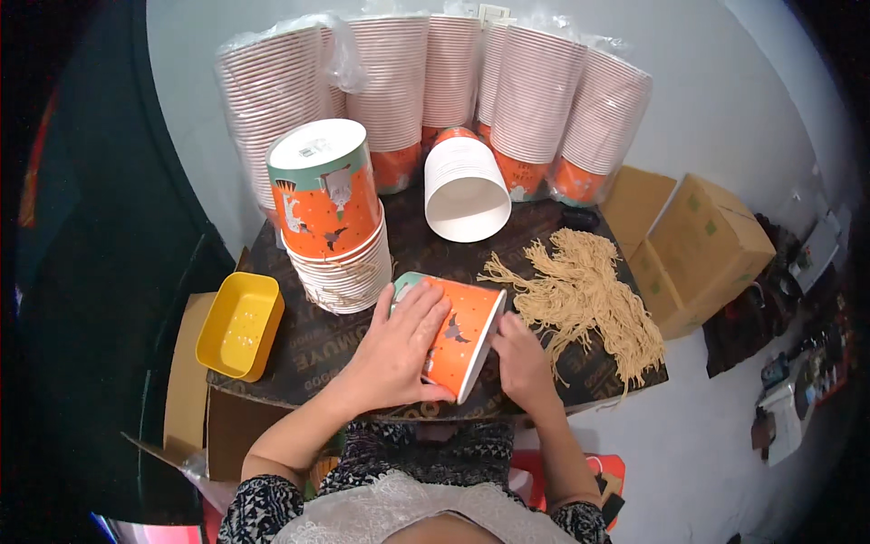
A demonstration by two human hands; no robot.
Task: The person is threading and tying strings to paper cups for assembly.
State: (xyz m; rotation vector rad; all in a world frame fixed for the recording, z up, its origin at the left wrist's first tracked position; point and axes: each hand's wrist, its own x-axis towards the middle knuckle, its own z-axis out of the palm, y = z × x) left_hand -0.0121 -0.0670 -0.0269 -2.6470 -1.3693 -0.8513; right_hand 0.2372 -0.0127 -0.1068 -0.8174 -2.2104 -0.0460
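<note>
On the dark table a printed orange paper tub [464,331] lies on its side, with its open mouth toward the right. Over its wall my left hand [399,349] is spread, fingers on top and thumb near the rim, gripping it. My right hand [526,363] is closed at the tub's mouth. Its fingertips are partly hidden by the rim, and I cannot make out what they hold. A heap of tan twisted cords [589,304] lies just beyond that hand. Behind my left hand stands a stack of upside-down tubs [335,245], with bits of cord around the lower white rims.
A yellow plastic bin [240,326] sits at the table's left edge. A white tub [467,195] lies on its side at mid-back. Tall plastic-wrapped tub stacks [539,91] line the wall. Cardboard boxes [702,245] stand to the right of the dark table [299,358].
</note>
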